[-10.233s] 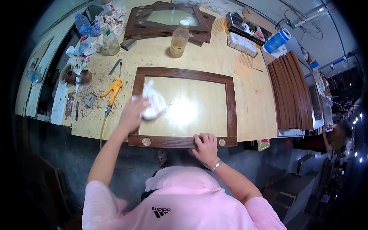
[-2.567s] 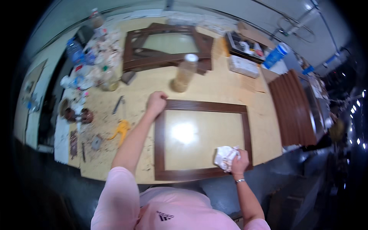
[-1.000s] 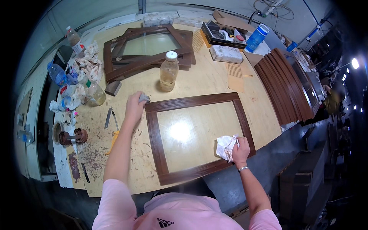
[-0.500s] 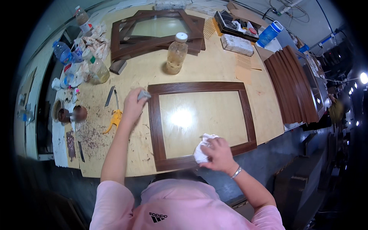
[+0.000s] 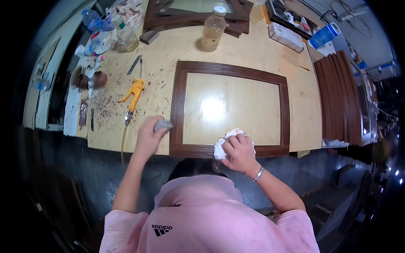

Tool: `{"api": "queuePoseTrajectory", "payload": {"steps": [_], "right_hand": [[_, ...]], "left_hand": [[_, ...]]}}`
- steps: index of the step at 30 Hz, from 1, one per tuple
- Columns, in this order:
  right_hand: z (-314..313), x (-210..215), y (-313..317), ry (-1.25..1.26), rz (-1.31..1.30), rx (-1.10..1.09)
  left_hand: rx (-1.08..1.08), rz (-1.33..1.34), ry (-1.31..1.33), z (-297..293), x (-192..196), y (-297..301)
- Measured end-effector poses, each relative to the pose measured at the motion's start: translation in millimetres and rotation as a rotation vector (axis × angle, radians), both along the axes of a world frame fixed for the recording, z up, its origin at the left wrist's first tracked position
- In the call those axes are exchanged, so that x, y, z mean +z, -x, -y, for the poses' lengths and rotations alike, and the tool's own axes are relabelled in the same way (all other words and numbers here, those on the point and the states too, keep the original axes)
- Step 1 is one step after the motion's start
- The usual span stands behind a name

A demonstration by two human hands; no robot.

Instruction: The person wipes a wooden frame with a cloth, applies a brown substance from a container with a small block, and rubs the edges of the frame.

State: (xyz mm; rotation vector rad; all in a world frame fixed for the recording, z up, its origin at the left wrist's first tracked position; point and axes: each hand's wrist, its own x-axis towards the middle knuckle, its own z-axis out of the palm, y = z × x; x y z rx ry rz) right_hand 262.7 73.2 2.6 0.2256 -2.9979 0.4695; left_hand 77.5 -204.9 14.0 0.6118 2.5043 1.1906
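Note:
A dark brown wooden frame with a glass pane lies flat on the table in front of me. Beside its left rail, my left hand is closed around a small grey sanding block, which is close to the rail's outer edge. My right hand bunches a crumpled white cloth over the near rail, right of its middle. The cloth covers part of that rail and the pane's lower edge.
A yellow air blow gun with a hose lies left of the frame. Beyond the frame stands a bottle of cloudy liquid, near stacked frames. Brown wooden strips are piled at right. Bottles and stained rags crowd the far left.
My left hand has come nearer along the left rail with the sanding block. My right hand and the cloth have shifted slightly right along the near rail. The whole view has tilted.

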Motion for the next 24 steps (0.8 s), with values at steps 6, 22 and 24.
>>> {"api": "queuePoseTrajectory", "payload": {"steps": [6, 22, 24], "right_hand": [[-7.3, -10.8, -4.9, 0.018, -0.112, -0.007], [-34.9, -17.3, -23.3, 0.382, -0.454, -0.271], [-52.1, -11.0, -38.2, 0.429, -0.477, -0.344]], "left_hand": [[-0.034, -0.026, -0.003, 47.2, 1.5, -128.4], [0.512, -0.161, -0.142, -31.6, -31.2, -142.3], [0.585, -0.093, -0.058, -19.7, -36.1, -142.2]]}}
